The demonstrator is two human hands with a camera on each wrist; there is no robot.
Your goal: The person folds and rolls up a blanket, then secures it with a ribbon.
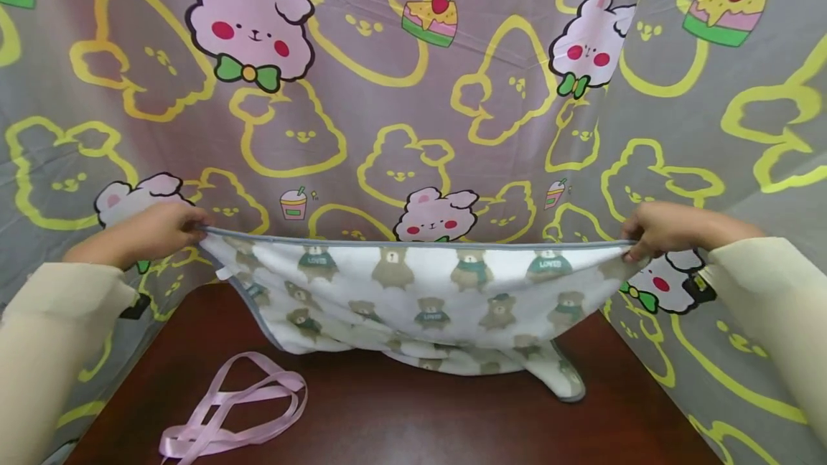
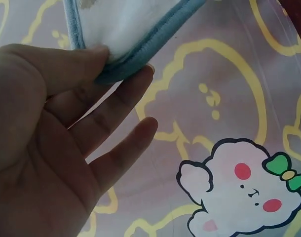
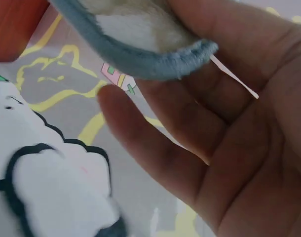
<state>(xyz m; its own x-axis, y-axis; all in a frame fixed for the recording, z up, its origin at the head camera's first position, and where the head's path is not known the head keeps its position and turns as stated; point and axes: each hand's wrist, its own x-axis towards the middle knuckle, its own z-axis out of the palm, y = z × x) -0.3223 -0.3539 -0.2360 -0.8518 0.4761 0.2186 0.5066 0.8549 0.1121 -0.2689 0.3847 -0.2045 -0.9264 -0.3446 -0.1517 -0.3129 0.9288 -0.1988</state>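
A white blanket (image 1: 413,300) printed with brown bears and edged in grey-blue hangs stretched between my two hands above the table. My left hand (image 1: 158,232) pinches its upper left corner; in the left wrist view, thumb and fingers press the blue-edged corner of the blanket (image 2: 126,29) while the other fingers stay loose. At the upper right corner, my right hand (image 1: 665,232) pinches the edge, and the right wrist view shows the blanket's trim (image 3: 155,61) between thumb and fingers. The lower part sags in folds, with one corner drooping toward the table on the right.
A pink ribbon (image 1: 239,407) lies loosely looped on the dark red-brown table (image 1: 413,422), front left. Behind and at both sides hangs a grey curtain (image 1: 413,106) with rabbit and cake prints.
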